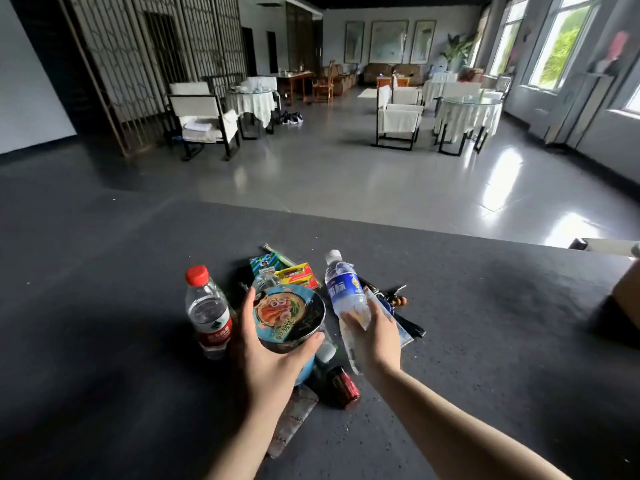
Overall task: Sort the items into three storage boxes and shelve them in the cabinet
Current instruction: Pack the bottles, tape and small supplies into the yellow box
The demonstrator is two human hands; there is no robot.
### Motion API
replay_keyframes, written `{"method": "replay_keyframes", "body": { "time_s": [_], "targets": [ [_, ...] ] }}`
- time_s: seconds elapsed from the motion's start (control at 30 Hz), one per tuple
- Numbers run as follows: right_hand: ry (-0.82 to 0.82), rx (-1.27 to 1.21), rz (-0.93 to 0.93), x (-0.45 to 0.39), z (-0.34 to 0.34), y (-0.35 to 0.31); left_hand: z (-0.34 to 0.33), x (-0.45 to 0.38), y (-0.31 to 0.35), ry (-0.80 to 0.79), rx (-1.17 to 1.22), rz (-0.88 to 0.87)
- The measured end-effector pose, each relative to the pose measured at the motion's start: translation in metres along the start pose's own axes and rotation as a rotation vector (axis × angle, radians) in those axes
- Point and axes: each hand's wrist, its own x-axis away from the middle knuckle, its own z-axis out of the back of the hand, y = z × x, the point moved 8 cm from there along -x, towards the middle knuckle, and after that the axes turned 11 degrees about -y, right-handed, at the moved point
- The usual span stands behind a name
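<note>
The left hand [273, 355] is gripping the noodle bowl [289, 318]; the right hand [375, 336] is wrapping the blue bottle [348, 301], whose long axis is running up beyond its fingers.

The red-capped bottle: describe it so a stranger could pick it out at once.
On the dark table, find the pile of items in front of the person. The red-capped bottle stands upright at the pile's left edge, just left of the noodle bowl held by the left hand. Unlike the blue-labelled bottle in the right hand, it has a red cap and red label, and no hand holds it.
</note>
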Motion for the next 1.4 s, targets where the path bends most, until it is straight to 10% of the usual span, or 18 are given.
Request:
{"method": "replay_keyframes", "body": {
  "time_s": [0.7,1.4],
  "targets": [
    [0.715,0.061,-0.043,0.233,0.423,0.128,-0.354,0.147,0.189,-0.597,0.145,-0.295],
    [0.677,0.341,-0.092,0.286,0.709,0.304,-0.634,0.265,0.311,-0.679,0.117,-0.344]
  ]
}}
